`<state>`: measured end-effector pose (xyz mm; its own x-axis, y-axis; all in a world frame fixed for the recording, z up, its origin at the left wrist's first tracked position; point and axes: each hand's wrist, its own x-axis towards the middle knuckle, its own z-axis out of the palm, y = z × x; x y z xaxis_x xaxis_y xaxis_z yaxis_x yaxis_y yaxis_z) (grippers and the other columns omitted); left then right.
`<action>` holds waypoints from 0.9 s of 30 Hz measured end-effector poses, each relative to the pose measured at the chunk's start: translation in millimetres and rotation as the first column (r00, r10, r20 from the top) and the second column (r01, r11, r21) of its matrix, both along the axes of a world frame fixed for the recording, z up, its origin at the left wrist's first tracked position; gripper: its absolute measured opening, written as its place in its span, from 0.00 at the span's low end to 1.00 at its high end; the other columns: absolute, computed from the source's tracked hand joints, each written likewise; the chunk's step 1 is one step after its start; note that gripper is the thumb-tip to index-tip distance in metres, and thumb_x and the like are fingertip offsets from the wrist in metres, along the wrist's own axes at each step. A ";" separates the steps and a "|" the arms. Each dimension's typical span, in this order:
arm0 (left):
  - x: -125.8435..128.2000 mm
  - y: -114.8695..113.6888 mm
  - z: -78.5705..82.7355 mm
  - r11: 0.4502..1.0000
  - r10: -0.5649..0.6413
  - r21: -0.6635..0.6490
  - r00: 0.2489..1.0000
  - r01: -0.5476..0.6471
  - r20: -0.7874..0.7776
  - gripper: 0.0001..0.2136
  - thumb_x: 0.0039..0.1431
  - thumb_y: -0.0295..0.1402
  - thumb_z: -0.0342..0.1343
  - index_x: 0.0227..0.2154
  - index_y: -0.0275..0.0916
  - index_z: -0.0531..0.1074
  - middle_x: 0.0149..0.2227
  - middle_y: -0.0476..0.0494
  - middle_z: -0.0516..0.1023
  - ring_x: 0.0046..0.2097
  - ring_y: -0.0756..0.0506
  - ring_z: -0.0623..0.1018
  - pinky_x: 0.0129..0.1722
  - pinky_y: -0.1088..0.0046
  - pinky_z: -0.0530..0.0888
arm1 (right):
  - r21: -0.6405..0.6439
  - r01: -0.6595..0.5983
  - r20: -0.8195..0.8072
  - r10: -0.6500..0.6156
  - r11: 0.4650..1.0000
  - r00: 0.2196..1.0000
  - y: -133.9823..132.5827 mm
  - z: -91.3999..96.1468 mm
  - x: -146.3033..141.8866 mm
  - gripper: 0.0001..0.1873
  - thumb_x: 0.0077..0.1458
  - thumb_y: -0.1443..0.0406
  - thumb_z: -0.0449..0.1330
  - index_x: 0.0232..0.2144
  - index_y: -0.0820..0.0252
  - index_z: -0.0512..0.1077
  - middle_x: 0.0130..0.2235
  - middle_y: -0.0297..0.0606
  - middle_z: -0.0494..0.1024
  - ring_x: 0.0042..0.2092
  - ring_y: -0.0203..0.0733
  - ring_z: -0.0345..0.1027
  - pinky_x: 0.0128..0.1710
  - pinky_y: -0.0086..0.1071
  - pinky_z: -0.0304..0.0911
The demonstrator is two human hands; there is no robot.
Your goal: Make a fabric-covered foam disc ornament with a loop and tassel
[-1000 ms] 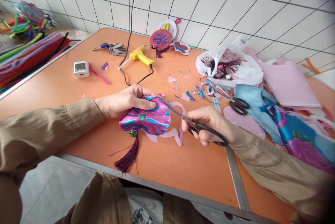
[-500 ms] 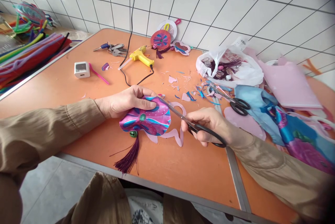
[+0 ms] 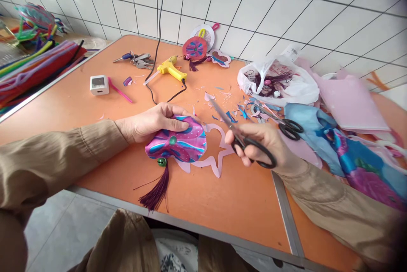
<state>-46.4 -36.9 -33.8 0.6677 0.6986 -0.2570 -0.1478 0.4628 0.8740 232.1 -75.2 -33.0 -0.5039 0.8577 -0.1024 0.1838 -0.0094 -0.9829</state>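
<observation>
My left hand (image 3: 151,121) grips the top edge of a pink and blue fabric ornament (image 3: 178,144) lying on the orange table (image 3: 206,195). A green bell (image 3: 161,162) and a purple tassel (image 3: 155,191) hang from its lower side. A thin pink paper trimming (image 3: 216,153) curls out from under the ornament's right side. My right hand (image 3: 259,144) holds black-handled scissors (image 3: 237,134) just right of the ornament, blades closed and pointing up-left, clear of the fabric.
A second pair of scissors (image 3: 280,122) lies among paper scraps. A yellow glue gun (image 3: 171,68) with its cord, keys (image 3: 138,59), a white cube (image 3: 98,84), finished ornaments (image 3: 195,47), a plastic bag (image 3: 276,79), fabric (image 3: 346,153) and pipe cleaners (image 3: 32,68) surround the work area.
The scissors have pulled away from the ornament's edge and swung up and right. The pink trimming now lies spread out beside the ornament. My left hand has stayed put.
</observation>
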 end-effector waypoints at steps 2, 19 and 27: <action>0.2 0.9 1.6 0.999 0.048 0.002 0.999 -0.048 0.015 0.12 0.47 0.24 0.71 0.37 0.32 0.82 0.34 0.41 0.85 0.33 0.47 0.83 0.35 0.74 0.79 | 0.128 0.140 -0.006 -0.140 0.982 0.990 6.5 -0.7 1.0 0.28 0.46 0.43 0.70 0.35 0.60 0.74 0.24 0.29 0.69 0.20 0.31 0.65 0.19 0.26 0.61; -0.2 12.7 27.2 0.807 0.591 0.025 0.806 -0.591 -0.017 0.08 0.58 0.19 0.56 0.33 0.34 0.79 0.28 0.45 0.81 0.26 0.48 0.80 0.28 0.74 0.79 | 0.564 -0.066 0.796 -0.520 0.823 0.311 33.6 9.4 16.4 0.12 0.49 0.56 0.67 0.29 0.55 0.71 0.33 0.41 0.80 0.36 0.51 0.73 0.30 0.36 0.53; -0.5 12.5 15.8 0.834 0.552 -0.008 0.834 -0.552 0.010 0.07 0.56 0.19 0.58 0.32 0.34 0.80 0.28 0.44 0.82 0.27 0.49 0.81 0.29 0.76 0.79 | 0.339 -0.059 0.878 -0.293 0.939 0.378 48.7 8.8 30.5 0.18 0.44 0.53 0.68 0.28 0.53 0.65 0.20 0.28 0.68 0.26 0.42 0.64 0.27 0.33 0.51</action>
